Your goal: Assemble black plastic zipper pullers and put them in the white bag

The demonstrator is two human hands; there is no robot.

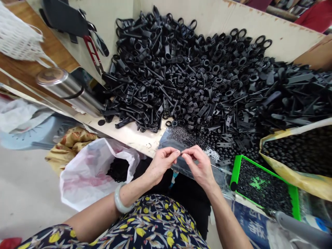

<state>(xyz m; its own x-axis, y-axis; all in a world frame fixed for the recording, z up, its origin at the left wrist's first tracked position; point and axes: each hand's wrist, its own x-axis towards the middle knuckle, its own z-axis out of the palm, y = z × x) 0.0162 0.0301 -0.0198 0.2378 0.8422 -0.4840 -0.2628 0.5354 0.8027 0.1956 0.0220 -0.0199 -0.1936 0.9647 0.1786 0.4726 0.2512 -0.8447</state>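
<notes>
Presently both hands meet left of the green tray [236, 169]; the left hand [161, 164] and the right hand [199, 166] each have thumb and forefinger drawn in to a tight pinch, the two sets of tips almost meeting; between them sits a small dark piece [181, 154], left of the tray and about level with its far left corner (too small, and too well covered, to say whether it is one part or two); other fingers curled, nothing else seen in them. Step in hand, as judged: close fingertip work on that piece, both hands sharing it; whether it is being turned, pressed or joined, cannot tell. Next move, in my judgement, calls for one pinch to hold firm while the other adjusts, with light pressure; so slight a piece could slip from the tips. Surroundings: heap of black parts [192, 81] beyond the tray and to its left; silver screws [212, 154] left of the tray's far left corner; a thin metal shaft [217, 168] between right hand and tray, contact with the hand unclear; yellow-edged bag [306, 182] on the tray's right, its mouth showing more dark pieces.
</notes>
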